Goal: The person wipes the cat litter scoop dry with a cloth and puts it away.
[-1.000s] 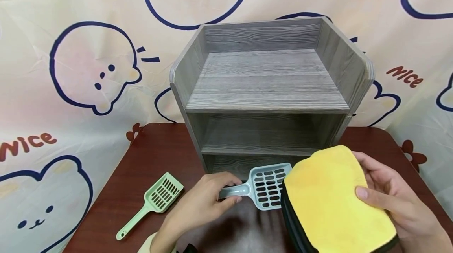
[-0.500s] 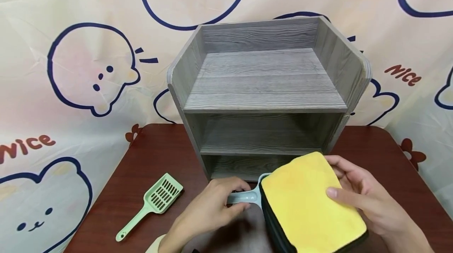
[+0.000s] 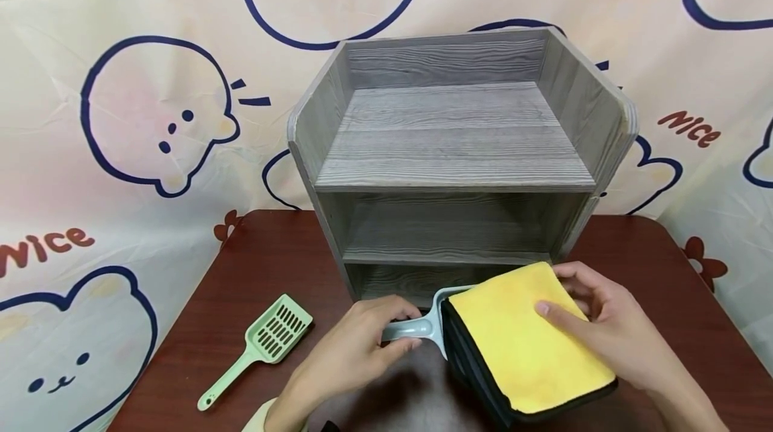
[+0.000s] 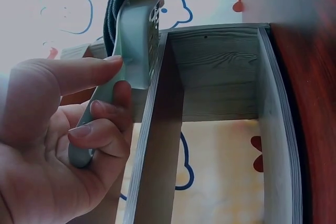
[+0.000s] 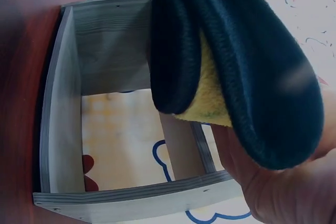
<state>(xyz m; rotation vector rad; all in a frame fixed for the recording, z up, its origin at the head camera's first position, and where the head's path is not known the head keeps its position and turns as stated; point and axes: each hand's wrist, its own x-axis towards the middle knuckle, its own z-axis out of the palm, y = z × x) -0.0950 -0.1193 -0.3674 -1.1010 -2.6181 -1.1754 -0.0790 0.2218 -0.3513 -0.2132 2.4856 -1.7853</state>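
Observation:
My left hand [image 3: 353, 341] grips the handle of a light blue slotted litter scoop [image 3: 417, 328]. In the left wrist view the thumb and curled fingers wrap its handle, and the slotted scoop head [image 4: 135, 45] extends beyond them. A folded yellow cloth [image 3: 531, 341] with dark edging is in my right hand [image 3: 616, 331], thumb on top. It lies over the scoop head, hiding most of it in the head view. The right wrist view shows the dark folded layers of the cloth [image 5: 257, 77] with yellow between them.
A green slotted scoop [image 3: 278, 331] lies on the dark red table [image 3: 278, 244] at the left. Behind both hands stands a grey wood-grain shelf unit [image 3: 455, 150] with several levels. A cartoon-printed curtain [image 3: 151, 3] hangs behind the table.
My right hand has brought the cloth left, so it now covers the scoop head that showed earlier. The left hand has shifted slightly, still holding the handle.

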